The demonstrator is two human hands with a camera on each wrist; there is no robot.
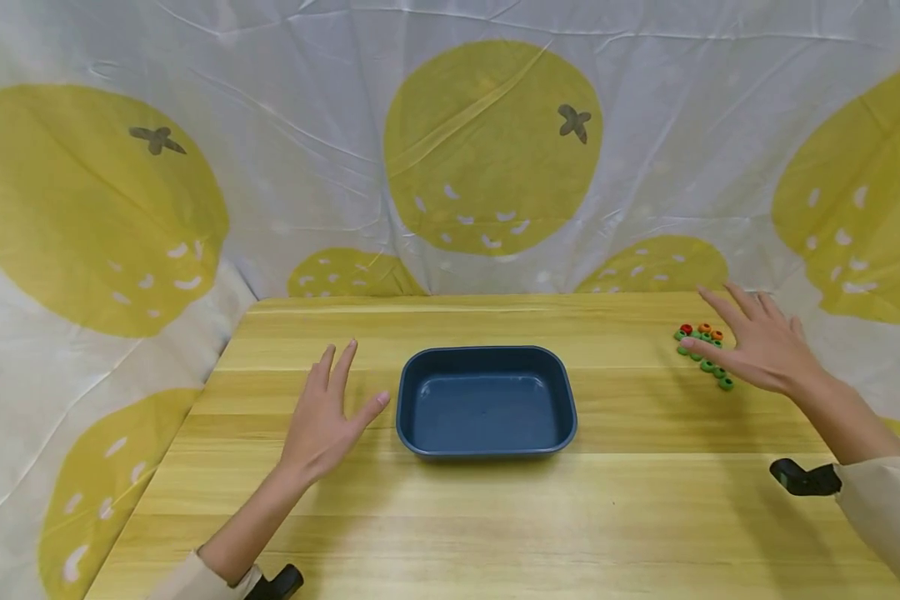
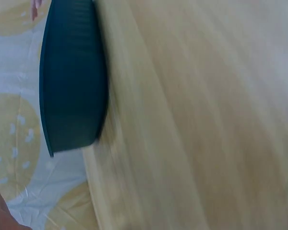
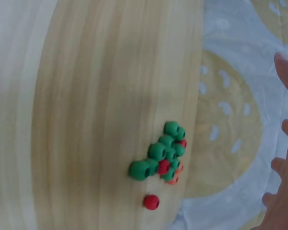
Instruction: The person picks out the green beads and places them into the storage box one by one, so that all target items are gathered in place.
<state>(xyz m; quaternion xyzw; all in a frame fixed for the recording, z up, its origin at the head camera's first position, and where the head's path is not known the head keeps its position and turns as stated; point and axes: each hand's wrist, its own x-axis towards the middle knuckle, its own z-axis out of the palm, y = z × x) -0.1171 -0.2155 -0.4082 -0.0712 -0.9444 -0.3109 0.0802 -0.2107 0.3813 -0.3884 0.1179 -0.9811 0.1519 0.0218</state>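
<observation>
Beyond the left hand and the right hand, and out past either side of them, a creased white cloth printed with large yellow fruit is being seen. Beneath both hands a wood-grained table is being shown, darkened by soft shadows near each arm. Between the hands, nearer to the left one, a dark blue basin is being supported upright by the table, its near side being faced by the left thumb across a small gap. The hands are being held well apart from each other, the fingers of each being spread and the thumb being stretched away from them. Behind each hand a beige sleeve is being worn, and by each cuff a black device is being carried. Smallest of all, green beads, red beads and orange beads are being shown clustered on the table by the right hand. In the head view some are being overlapped by its thumb; in the right wrist view they are being seen apart from its fingers, one red bead lying just beside the cluster.
</observation>
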